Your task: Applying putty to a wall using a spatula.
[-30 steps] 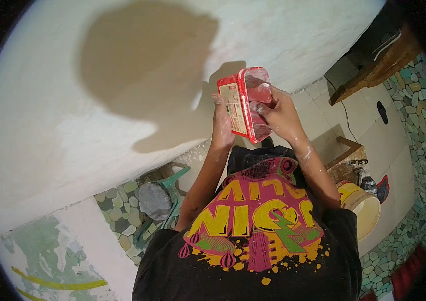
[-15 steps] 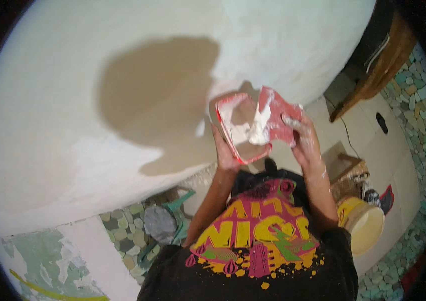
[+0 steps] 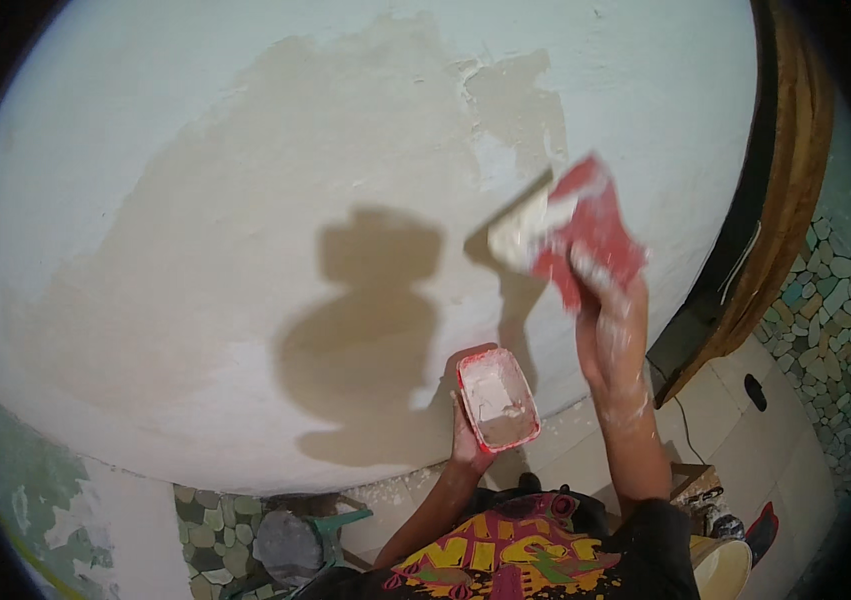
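Observation:
My left hand (image 3: pixel 468 437) grips a red plastic tub (image 3: pixel 498 398) low in front of the wall, its inside coated with pale paste. My right hand (image 3: pixel 605 290) is raised, closed on a flat red spreader (image 3: pixel 605 220) with a lump of creamy paste on its left part. The spreader is close to the white wall (image 3: pixel 195 120), which has irregular beige patches. Whether it touches the wall I cannot tell; it is blurred by motion.
A wooden board (image 3: pixel 775 250) runs along the right. Below are floor tiles (image 3: pixel 730 440), a pebbled strip (image 3: pixel 825 380), a dark slipper (image 3: pixel 755 392) and a yellowish bucket (image 3: pixel 720 568). A green stool with a grey object (image 3: pixel 288 545) stands lower left.
The red spreader has left the tub and risen toward the upper right with paste on it. The tub now sits lower in the view, and more of the wall shows.

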The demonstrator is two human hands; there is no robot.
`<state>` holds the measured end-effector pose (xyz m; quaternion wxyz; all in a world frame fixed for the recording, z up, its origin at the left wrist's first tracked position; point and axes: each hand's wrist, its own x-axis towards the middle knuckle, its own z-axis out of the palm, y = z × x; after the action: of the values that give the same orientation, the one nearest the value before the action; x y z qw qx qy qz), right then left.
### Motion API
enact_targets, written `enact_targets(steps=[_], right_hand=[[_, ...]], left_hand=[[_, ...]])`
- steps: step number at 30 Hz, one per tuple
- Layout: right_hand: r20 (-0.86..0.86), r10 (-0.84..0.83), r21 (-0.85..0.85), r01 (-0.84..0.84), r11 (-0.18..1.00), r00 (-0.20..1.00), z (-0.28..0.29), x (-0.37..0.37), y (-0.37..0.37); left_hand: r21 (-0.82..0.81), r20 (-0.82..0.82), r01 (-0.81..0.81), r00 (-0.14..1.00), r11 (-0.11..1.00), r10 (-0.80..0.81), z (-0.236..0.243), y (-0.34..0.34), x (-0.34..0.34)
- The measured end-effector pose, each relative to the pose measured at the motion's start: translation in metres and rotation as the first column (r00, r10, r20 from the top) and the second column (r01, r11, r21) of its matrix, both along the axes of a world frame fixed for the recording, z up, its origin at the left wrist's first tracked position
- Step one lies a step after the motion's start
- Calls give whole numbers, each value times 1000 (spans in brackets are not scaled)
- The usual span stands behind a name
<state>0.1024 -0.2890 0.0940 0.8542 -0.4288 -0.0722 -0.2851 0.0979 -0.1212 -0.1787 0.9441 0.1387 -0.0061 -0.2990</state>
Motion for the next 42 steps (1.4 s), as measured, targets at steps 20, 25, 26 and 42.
enact_targets(steps=[20, 25, 26, 42], right_hand=[[949, -293, -197, 946, -257, 118, 96, 143, -64], [923, -343, -282, 915, -287, 177, 71, 139, -79], [921, -347, -286, 913, -290, 178, 65, 138, -82], [722, -422, -687, 646, -335, 549, -89, 96, -214]], left_hand=[[103, -50, -6, 999, 995, 11, -15, -2, -8], [142, -63, -2, 998, 990, 11, -17, -1, -6], [132, -73, 10, 997, 991, 0, -20, 1, -5], [176, -19, 109, 994, 978, -107, -37, -4, 1]])
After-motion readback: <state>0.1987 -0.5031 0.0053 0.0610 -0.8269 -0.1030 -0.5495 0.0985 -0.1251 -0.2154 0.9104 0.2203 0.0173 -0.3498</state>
